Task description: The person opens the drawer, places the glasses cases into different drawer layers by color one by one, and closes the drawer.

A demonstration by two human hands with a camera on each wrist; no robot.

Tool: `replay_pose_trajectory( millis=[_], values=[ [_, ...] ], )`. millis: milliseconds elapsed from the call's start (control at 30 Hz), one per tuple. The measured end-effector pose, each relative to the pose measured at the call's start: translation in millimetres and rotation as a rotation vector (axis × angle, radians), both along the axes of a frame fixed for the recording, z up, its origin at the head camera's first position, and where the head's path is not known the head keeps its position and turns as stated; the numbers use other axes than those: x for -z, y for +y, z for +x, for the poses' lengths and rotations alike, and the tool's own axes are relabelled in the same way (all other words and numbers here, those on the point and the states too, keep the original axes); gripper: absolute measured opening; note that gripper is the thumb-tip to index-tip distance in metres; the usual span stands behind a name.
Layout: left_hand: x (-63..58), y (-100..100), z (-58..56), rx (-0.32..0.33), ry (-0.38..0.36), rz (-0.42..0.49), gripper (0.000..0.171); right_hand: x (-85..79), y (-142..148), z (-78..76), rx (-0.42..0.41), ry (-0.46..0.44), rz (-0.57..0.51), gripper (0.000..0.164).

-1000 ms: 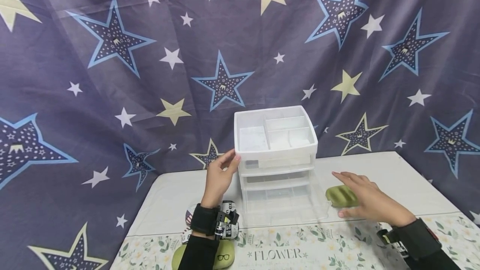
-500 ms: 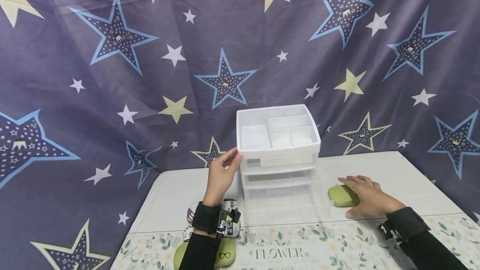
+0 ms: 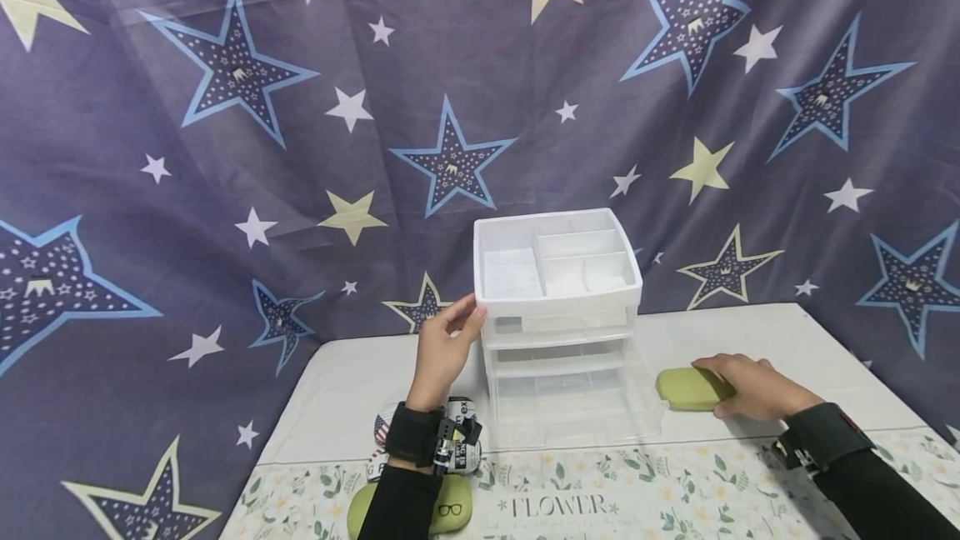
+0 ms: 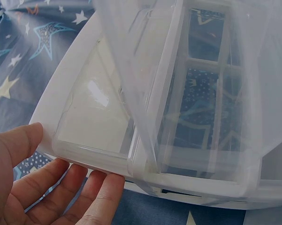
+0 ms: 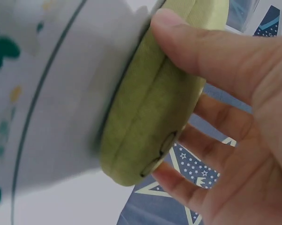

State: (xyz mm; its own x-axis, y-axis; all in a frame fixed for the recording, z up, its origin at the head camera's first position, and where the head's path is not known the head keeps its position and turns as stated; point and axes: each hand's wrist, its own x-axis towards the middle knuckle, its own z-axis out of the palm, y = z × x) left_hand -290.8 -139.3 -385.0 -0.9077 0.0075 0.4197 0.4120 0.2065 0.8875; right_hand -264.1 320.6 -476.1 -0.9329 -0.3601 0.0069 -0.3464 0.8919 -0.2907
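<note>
A white plastic drawer organizer [image 3: 558, 303] with a divided top tray stands mid-table, its clear bottom drawer [image 3: 558, 432] pulled out toward me. My left hand [image 3: 441, 357] holds the organizer's left edge. The left wrist view has the thumb on one side of the frame and the fingertips along the other. On the table to the right lies a green glasses case [image 3: 684, 390]. My right hand [image 3: 767, 390] grips its right end, thumb on the near side and fingers over the far side. A small glasses drawing shows on the case [image 5: 145, 112] in the right wrist view.
Another green glasses case [image 3: 452, 502] lies at the front left, partly under my left forearm in view. Behind it are rounded printed items, one black and white [image 3: 465, 455], one with a flag pattern [image 3: 382, 425]. A starry curtain [image 3: 300, 148] hangs behind the table.
My right hand has come down onto the green glasses case, and its fingers have closed round the right end. My left hand keeps its hold on the organizer; the view shifted slightly.
</note>
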Motion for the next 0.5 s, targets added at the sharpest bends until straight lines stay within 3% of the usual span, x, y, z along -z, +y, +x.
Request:
replay_pose_trajectory(
  millis=[500],
  values=[
    [-0.5, -1, 1.2, -0.005, -0.005, -0.001, 0.038, -14.5, 6, 4.1, -0.011, 0.004, 0.067, 0.073]
  ],
)
